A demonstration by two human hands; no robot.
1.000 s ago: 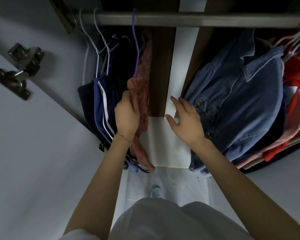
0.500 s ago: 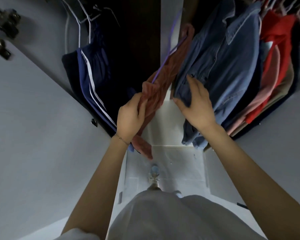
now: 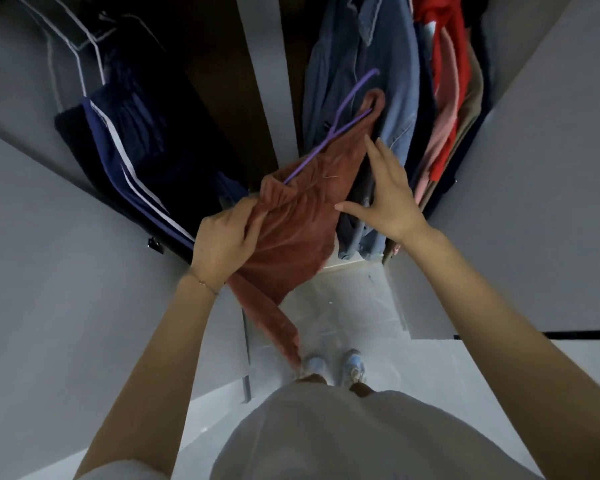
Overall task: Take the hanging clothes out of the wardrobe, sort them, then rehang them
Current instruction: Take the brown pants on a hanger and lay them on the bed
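Observation:
A rust-pink garment (image 3: 298, 220) hangs on a purple hanger (image 3: 336, 128), now off the rail and tilted in front of the wardrobe. My left hand (image 3: 224, 242) grips the garment's bunched upper edge. With straight fingers, my right hand (image 3: 383, 199) lies against the garment's right side and the denim shirt (image 3: 378, 71) behind it. Navy trousers with white stripes (image 3: 132, 157) hang at the left on white hangers (image 3: 84, 46). Red, pink and beige clothes (image 3: 447, 98) hang at the right.
Grey wardrobe doors stand open on the left (image 3: 49, 271) and right (image 3: 551, 168). A white wardrobe floor panel (image 3: 343, 306) lies below the clothes. My shoes (image 3: 333, 367) stand on the pale floor just before it.
The pink garment on its purple hanger came off the rail and swung right toward the denim shirt. My right hand left the denim and now lies on the garment. The view tipped downward.

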